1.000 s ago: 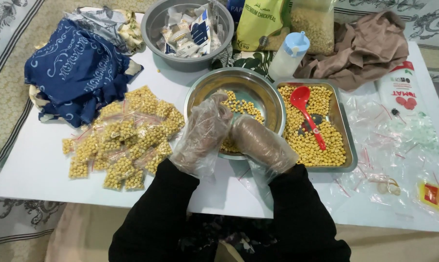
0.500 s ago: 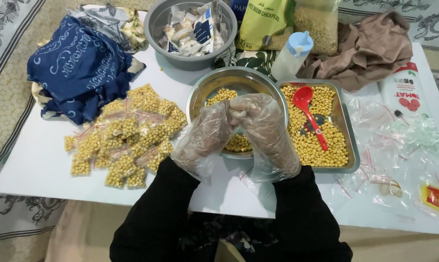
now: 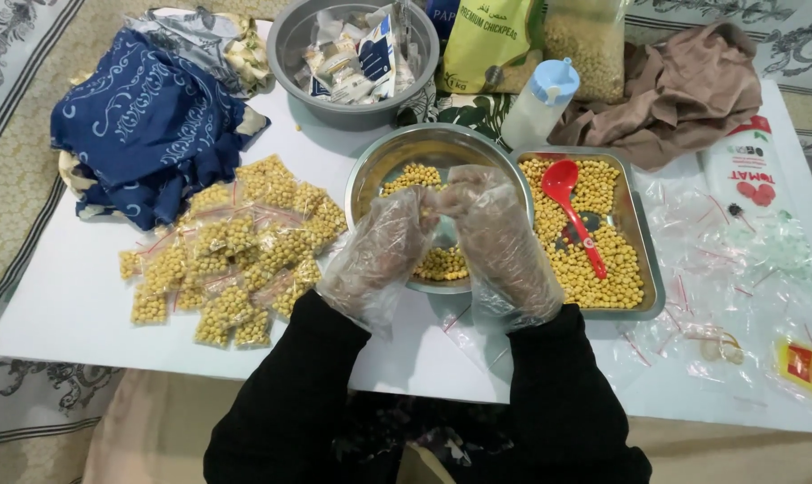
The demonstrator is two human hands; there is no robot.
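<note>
Both my hands wear loose clear plastic gloves and come out of black sleeves. My left hand (image 3: 381, 251) and my right hand (image 3: 504, 242) meet fingertip to fingertip over the round steel bowl (image 3: 370, 175), which holds chickpeas (image 3: 410, 177). The fingers of both hands pinch what looks like a small clear bag (image 3: 442, 208); the gloves blur it. A rectangular steel tray (image 3: 650, 269) of chickpeas with a red spoon (image 3: 572, 211) in it stands just right of my right hand.
Several small filled bags of chickpeas (image 3: 231, 251) lie left of the bowl. Empty clear bags (image 3: 720, 269) are spread on the right. Behind are a blue cloth (image 3: 146, 116), a grey bowl of wrappers (image 3: 356, 54), a bottle (image 3: 540, 99) and a brown cloth (image 3: 684, 85).
My right hand rose from the bowl's near rim and turned to meet the left hand over the bowl. The fingertips have since drawn closer together.
</note>
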